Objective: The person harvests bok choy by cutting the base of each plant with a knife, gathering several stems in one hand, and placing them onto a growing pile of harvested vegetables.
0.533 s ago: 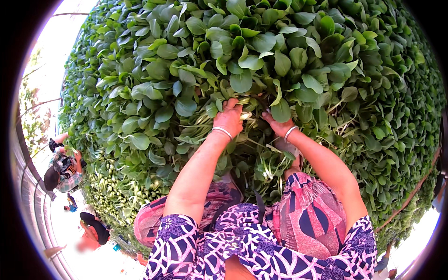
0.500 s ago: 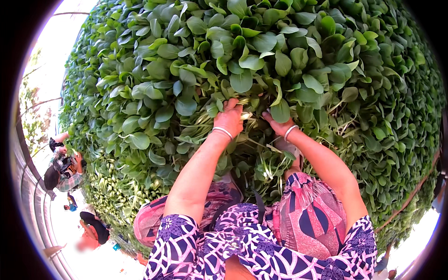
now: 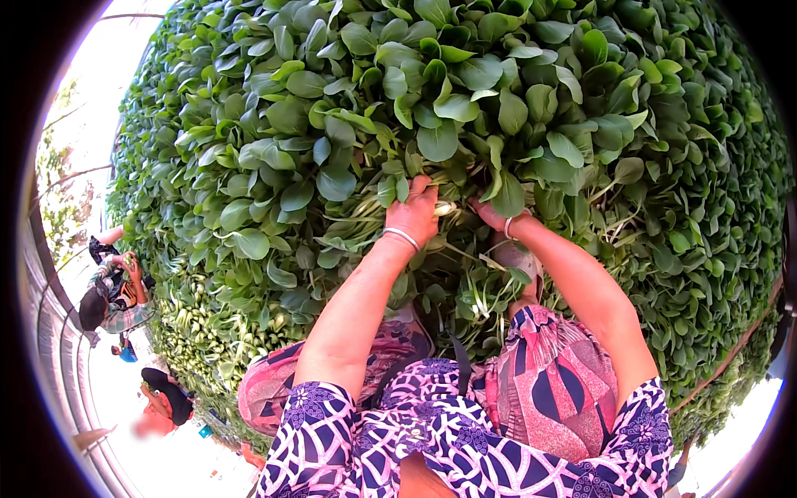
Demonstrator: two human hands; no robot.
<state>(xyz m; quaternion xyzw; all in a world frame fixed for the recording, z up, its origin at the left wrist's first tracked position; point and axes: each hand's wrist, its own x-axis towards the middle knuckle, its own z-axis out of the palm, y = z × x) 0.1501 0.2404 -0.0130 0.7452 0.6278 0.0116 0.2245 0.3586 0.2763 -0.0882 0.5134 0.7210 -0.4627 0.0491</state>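
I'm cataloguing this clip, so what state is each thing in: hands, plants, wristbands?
Left hand: closed around greens
Greens: held, pale stem end jutting out
Right hand: partly hidden by leaves, grip unclear
Standing plants: green, densely packed
Left wristband: worn
Right wristband: worn

At the left rim, one plaid-shirted co-worker (image 3: 129,319) is seen; below, one black-topped co-worker (image 3: 173,400). Nearby, a small teal object (image 3: 206,432) is noted. Curved grey framework (image 3: 65,365) is seen outermost; at right, a thin brown strip (image 3: 724,365).
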